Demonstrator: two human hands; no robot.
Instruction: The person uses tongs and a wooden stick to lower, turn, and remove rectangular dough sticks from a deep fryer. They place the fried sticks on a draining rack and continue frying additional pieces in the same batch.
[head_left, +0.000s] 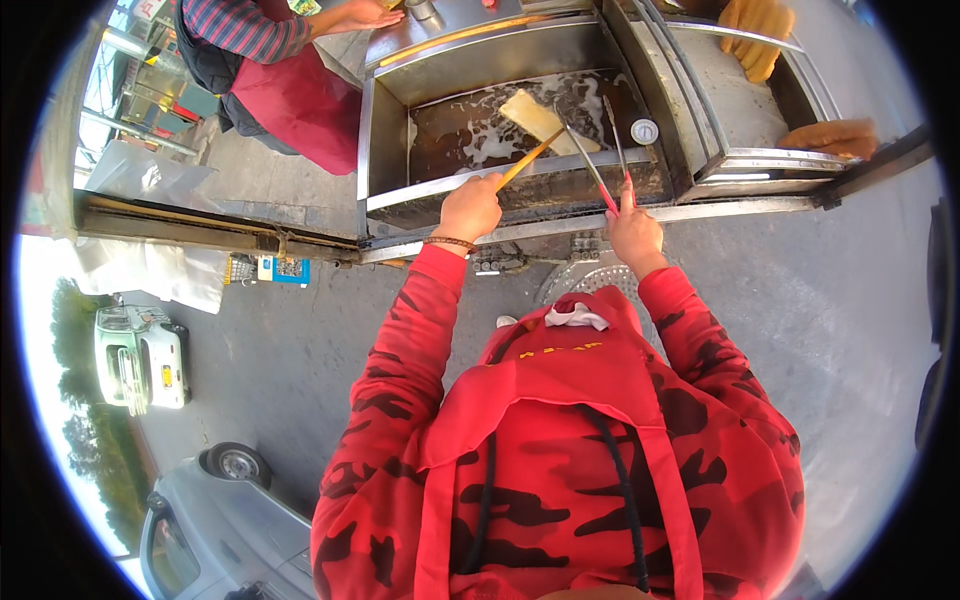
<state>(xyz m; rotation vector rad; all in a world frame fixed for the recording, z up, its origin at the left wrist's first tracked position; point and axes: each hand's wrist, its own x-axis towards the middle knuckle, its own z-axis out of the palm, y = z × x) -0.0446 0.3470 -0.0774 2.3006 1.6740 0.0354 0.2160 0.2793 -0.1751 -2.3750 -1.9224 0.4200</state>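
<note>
My left hand grips a wooden stick that slants up over the front rim of a metal fryer. In my right hand is a pair of metal tongs with red handles, its arms apart over the oil. A pale, flat piece of dough floats in the dark, foaming oil, close to the stick's tip and partly behind the tongs. I cannot tell whether either tool touches it. A round dial thermometer sits at the fryer's right side.
Browned fried dough sticks lie on the metal rack at the right, with more behind. A co-worker in a dark red apron stands at the back left, a hand near the metal counter. Parked vehicles stand left of me.
</note>
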